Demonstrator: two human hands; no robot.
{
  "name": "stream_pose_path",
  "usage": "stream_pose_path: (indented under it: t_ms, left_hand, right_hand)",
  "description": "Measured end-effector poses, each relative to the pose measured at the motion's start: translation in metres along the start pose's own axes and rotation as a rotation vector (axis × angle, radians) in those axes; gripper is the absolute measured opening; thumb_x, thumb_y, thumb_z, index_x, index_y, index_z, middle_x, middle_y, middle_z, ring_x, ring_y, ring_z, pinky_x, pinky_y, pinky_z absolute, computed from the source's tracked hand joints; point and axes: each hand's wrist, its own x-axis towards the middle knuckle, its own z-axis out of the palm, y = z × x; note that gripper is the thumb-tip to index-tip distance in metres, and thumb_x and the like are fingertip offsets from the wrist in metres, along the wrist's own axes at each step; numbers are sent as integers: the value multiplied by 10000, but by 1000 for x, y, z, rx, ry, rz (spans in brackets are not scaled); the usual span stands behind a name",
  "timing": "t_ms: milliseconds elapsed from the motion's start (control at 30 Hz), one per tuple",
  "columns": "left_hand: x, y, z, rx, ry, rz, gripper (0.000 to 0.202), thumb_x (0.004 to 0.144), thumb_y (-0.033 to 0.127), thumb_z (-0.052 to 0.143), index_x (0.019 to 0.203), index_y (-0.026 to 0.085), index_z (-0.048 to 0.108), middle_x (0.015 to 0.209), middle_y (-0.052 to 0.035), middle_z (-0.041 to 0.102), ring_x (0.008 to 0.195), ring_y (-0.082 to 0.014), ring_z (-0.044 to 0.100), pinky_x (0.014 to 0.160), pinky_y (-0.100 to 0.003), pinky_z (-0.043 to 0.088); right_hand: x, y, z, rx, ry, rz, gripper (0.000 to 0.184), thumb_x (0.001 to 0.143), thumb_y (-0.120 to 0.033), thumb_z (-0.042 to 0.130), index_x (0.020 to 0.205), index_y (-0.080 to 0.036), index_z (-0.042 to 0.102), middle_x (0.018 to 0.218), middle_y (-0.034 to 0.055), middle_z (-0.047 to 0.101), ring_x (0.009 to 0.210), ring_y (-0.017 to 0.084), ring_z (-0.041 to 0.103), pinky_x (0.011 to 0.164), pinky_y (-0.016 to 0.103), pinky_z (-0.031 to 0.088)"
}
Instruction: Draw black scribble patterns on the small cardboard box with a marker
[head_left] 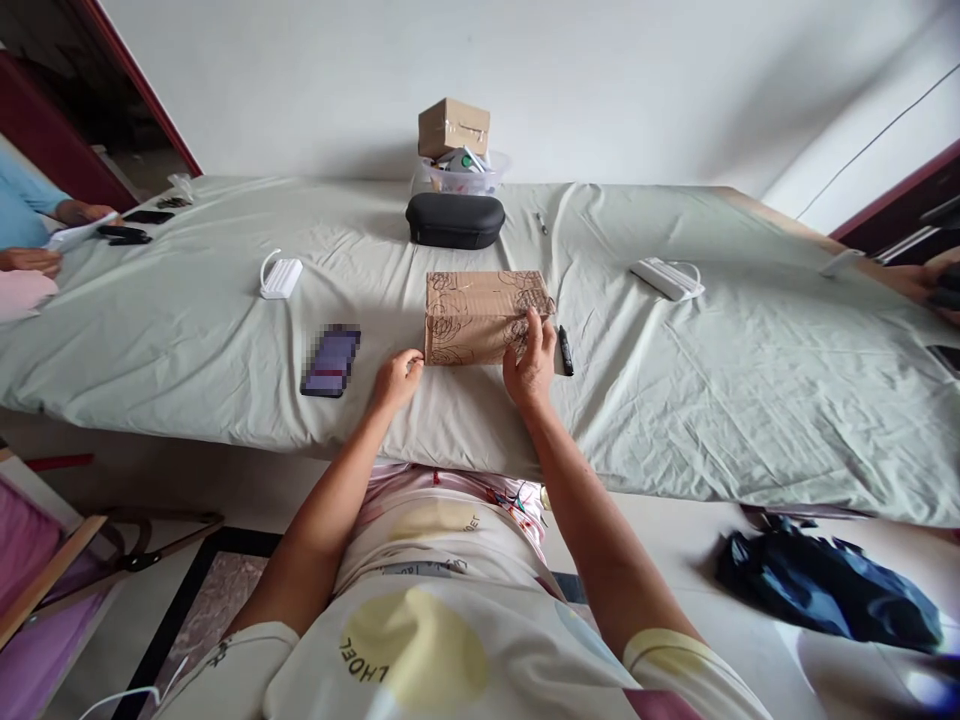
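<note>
A brown cardboard box with dark looping scribbles on its faces lies on the cloth in front of me. My left hand is closed at its lower left corner, fingertips pinched against the edge. Across the right end of the box rests my right hand, its fingers stretched out and apart on the cardboard. Just right of that hand lies a black marker. A dark phone with a blurred screen is to the left of my left hand.
Behind the box sit a black case and a clear plastic tub with a small carton on top. White power strips lie left and right. A co-worker's hands show at far left; another person's hand is at the right edge.
</note>
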Motion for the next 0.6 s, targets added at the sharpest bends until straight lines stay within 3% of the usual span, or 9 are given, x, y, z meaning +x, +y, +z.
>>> stream_pose_path:
  t_ms: [600]
  left_hand:
    - [-2,1,-3,-40,-11,-2,280,987,146,571,1168,194,780,1230,-87,818,1181,-250,746,1080,-343,546]
  right_hand:
    - [0,6,1,-20,5,-42,711,918,-256,478,1622,-196,398,1606,189,466,1520,329,463,1279,617,387]
